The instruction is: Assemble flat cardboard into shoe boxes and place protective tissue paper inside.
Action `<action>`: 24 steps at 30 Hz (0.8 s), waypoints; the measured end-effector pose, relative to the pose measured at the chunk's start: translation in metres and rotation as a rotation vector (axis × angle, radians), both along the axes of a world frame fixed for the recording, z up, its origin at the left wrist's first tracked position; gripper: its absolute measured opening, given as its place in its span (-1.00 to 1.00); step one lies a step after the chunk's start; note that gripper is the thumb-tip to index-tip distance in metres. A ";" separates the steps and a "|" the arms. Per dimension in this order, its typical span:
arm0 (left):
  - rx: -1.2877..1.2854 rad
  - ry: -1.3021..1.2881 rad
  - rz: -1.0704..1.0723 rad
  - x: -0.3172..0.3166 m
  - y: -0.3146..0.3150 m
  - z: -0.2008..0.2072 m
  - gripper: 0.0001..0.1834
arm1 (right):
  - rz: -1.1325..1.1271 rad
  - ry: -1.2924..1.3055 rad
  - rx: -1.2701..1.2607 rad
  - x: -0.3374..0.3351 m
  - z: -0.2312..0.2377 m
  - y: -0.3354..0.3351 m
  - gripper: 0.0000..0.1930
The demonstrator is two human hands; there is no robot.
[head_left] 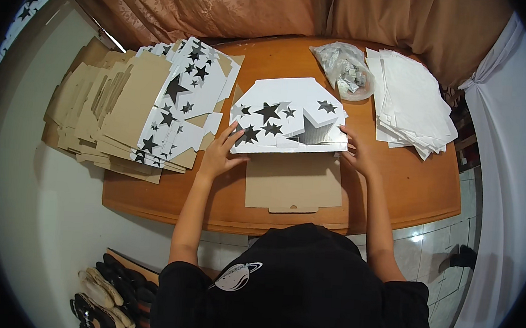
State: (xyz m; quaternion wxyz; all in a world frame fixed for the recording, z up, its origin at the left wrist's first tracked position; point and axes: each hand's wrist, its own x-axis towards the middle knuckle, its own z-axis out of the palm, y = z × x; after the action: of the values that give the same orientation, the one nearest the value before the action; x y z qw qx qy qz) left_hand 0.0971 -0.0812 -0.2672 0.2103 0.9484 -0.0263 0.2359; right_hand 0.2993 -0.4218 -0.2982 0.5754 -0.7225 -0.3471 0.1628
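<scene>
In front of me on the table stands a partly folded cardboard box (287, 122), white with black and silver stars on its raised panel. Its plain brown inner flap (294, 181), with a small tab at the front edge, lies flat toward me. My left hand (220, 153) is closed on the left front corner of the starred panel, thumb toward me and fingers along the side. At the opposite corner, my right hand (359, 152) grips the right edge, its fingertips partly hidden by the box.
A tall stack of flat cardboard blanks (118, 102) covers the table's left side, starred sheets on top. At the back right lie a clear plastic bag (348, 72) of small packets and a pile of white paper sheets (410, 104). Shoes (107, 293) sit on the floor lower left.
</scene>
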 end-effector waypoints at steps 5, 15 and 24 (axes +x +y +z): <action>-0.112 -0.007 -0.123 -0.004 0.004 -0.002 -0.42 | 0.085 0.111 -0.072 -0.008 0.033 -0.007 -0.31; -0.021 -0.023 -0.011 0.007 -0.004 -0.008 -0.46 | -0.035 0.054 0.006 0.001 0.005 -0.009 -0.46; -0.090 -0.105 0.147 0.040 0.002 -0.023 -0.48 | -0.114 0.147 0.219 0.018 -0.001 0.017 -0.52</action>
State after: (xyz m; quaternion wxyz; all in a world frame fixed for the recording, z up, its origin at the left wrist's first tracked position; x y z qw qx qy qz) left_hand 0.1374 -0.0794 -0.2904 0.2329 0.9237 0.0431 0.3011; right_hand 0.3172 -0.4047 -0.2990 0.6829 -0.6602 -0.2781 0.1432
